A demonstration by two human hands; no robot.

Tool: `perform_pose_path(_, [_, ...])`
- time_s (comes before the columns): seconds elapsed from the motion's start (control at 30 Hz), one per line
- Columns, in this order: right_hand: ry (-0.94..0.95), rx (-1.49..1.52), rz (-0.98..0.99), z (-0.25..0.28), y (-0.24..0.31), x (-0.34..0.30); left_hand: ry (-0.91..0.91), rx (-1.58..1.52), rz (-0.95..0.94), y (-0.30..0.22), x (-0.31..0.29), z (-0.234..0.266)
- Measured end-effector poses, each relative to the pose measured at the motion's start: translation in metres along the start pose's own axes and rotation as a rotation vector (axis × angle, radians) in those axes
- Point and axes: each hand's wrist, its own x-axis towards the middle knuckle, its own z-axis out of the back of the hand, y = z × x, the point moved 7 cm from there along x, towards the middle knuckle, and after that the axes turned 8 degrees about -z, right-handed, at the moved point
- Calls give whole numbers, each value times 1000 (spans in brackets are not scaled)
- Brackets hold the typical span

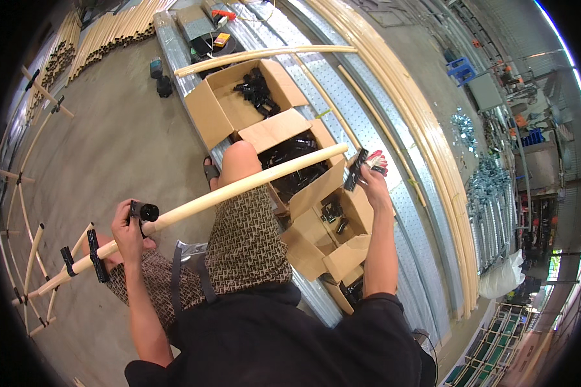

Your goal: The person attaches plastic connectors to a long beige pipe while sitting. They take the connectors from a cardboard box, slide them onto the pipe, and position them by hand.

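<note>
A long cream pipe [239,187] slants across my lap from the lower left up toward my right hand. My left hand [128,229] is closed around a black pipe connector [145,211] fitted on this pipe; the connector's round opening points right. Further down the pipe sit more black connectors [97,257]. Just past the pipe's upper end, my right hand [376,185] grips a loose black pipe connector [355,170], apart from the pipe. Beside that hand lies a red and white glove [378,160].
Open cardboard boxes [210,113] with black connectors stand to the right of my legs, on and beside long perforated metal channels [394,213]. Cream pipes [426,148] lie along the channels. A frame of joined pipes [22,180] stands at the left, bundled pipes [113,39] behind.
</note>
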Motion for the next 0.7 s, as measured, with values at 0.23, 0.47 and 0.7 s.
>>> perform_pose_path(0.23, [96, -19, -34, -24, 48, 46, -87, 7, 21, -12, -3, -4])
perform_pose_path(0.47, [117, -9, -88, -44, 62, 40, -134, 35, -73, -27, -3, 3])
perform_pose_path(0.7, [122, -154, -137, -36, 83, 42, -105, 24, -5, -26, -1, 0])
